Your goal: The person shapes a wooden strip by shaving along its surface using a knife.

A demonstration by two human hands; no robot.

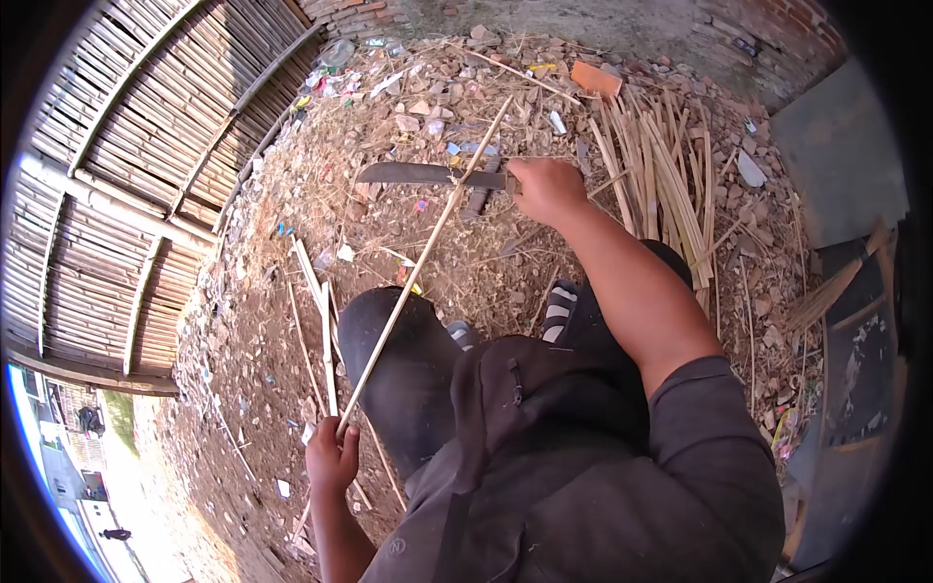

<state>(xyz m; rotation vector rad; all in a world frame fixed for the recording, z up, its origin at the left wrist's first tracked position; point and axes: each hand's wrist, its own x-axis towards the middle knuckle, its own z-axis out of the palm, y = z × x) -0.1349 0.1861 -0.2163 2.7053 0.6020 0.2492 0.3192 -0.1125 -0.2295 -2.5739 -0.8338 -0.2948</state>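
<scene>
My right hand [546,189] is closed around the handle of a machete, whose dark blade [408,173] points left. The blade meets a long thin bamboo strip [420,262] near the strip's upper part. Lower down, at the left, my left hand [332,455] grips that same strip between thumb and fingers. The strip slants from my left hand up and to the right, passing over my dark-clothed knee [389,325]. Beneath the crossing, a dark object [478,199] lies on the ground, partly hidden by the blade.
Bamboo strips [656,165] are heaped at the right, with more strips [326,330] left of my knee. Rubble and litter cover the ground. A bamboo wall [146,107] stands left, a brick wall [583,29] behind, and dark panels [860,340] at the right.
</scene>
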